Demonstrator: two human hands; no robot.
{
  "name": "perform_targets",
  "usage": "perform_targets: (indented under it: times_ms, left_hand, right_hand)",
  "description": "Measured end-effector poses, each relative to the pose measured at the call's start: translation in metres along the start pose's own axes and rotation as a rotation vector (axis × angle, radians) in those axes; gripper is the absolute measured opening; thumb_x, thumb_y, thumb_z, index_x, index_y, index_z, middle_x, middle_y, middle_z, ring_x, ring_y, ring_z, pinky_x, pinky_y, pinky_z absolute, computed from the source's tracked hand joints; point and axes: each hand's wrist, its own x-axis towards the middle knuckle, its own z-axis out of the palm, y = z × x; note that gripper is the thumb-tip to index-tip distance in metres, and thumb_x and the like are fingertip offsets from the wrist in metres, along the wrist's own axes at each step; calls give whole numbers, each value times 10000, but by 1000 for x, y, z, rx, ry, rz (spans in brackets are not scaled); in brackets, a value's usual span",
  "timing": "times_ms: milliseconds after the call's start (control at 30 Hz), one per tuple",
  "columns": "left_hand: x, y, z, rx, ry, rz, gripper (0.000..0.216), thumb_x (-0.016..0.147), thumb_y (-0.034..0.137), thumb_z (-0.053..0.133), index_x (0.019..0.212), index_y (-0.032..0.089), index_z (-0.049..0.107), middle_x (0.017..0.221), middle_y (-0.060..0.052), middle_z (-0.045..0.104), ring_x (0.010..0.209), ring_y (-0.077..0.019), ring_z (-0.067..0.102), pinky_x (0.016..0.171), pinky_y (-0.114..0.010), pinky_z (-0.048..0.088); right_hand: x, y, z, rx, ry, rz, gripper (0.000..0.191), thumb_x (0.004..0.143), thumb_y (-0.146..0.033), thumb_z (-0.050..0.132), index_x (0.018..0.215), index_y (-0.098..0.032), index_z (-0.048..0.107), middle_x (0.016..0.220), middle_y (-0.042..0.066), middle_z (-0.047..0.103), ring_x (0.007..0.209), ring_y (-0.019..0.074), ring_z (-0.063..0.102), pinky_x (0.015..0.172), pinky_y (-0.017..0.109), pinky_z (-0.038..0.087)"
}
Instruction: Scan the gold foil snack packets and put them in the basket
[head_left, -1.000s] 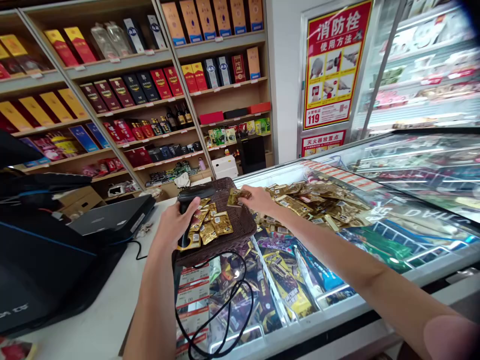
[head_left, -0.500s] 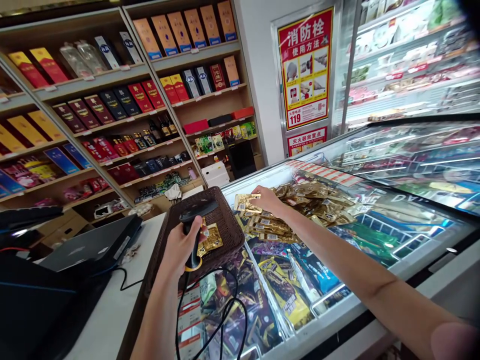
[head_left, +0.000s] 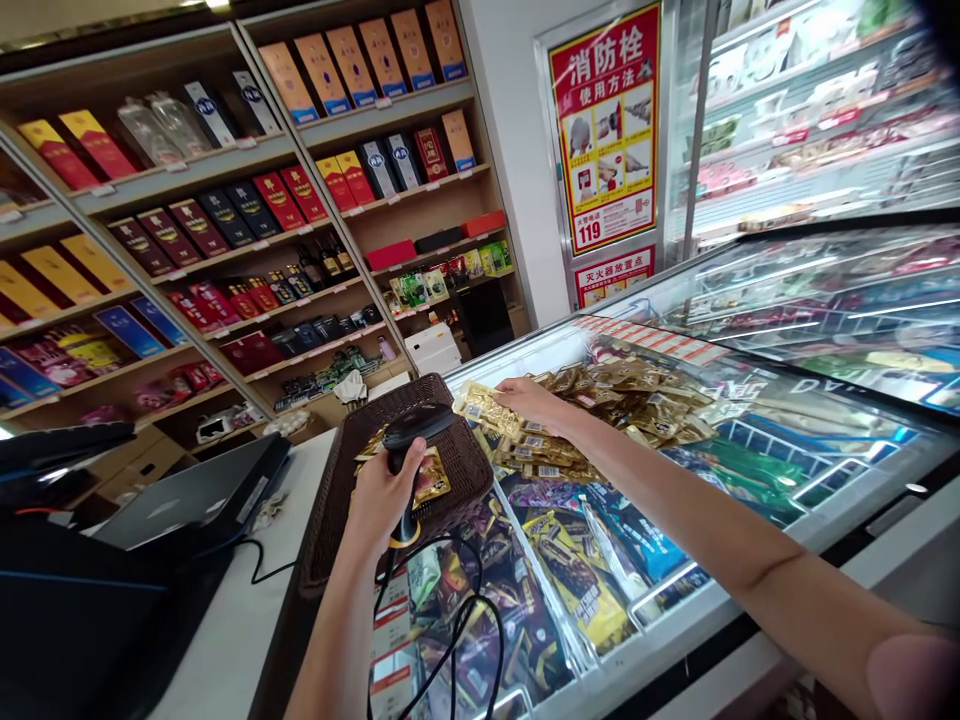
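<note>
My left hand [head_left: 386,495] is wrapped round the handle of a black barcode scanner [head_left: 418,424], whose head points right. Its black cable hangs down over the freezer glass. With my right hand [head_left: 529,400] I pinch a small gold packet [head_left: 484,405] by its right end, close to the scanner's head. Beneath the scanner is a dark brown woven basket [head_left: 330,530] with several gold packets [head_left: 433,478] in it, partly covered by my left hand. Many more gold packets [head_left: 637,400] lie heaped on the glass under and beyond my right wrist.
A glass-topped freezer [head_left: 555,610] filled with packaged goods runs along the front and right. To the left, a white counter [head_left: 225,610] carries a black laptop-like device [head_left: 195,490]. Shelves of boxes [head_left: 217,215] and a red poster [head_left: 607,130] stand behind.
My left hand has moved right and slightly up with the scanner, nearer the packet. The gold packet in my right hand has shifted slightly left and tilted. The view has moved a little.
</note>
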Motion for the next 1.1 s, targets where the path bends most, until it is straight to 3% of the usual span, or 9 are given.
perform_targets:
  times_ms: [333,600,800,1100]
  left_hand:
    - [0,0,2,27,-40,10,523,720,596,612,925,115,632,865,-114,704,633,-205,677,577,-285,519]
    - [-11,11,13,-157,-99,-45,486,708,606,620,845,140,600,754,-62,672,565,-131,621,552,-253,525]
    - [-9,8,11,-29,-60,44,468,725,599,605,762,133,593,721,-52,637,526,-112,568,504,-230,493]
    - [-10,9,15,-12,-53,58,494,700,615,613,754,123,616,701,-50,632,514,-121,573,548,-286,550]
  right_hand:
    - [-3,-6,0,-19,22,3,190,826,-322,516,882,-170,615,794,30,621,706,149,530,542,195,344]
    - [-5,-7,0,2,11,30,197,795,-361,536,846,-181,599,727,13,551,633,126,487,509,187,352]
    - [-4,-7,0,52,19,24,133,808,-296,529,811,-176,586,687,-3,541,603,110,475,512,183,344]
    - [-4,-9,-1,68,19,24,119,817,-275,529,806,-179,598,674,-5,583,576,116,497,510,197,362]
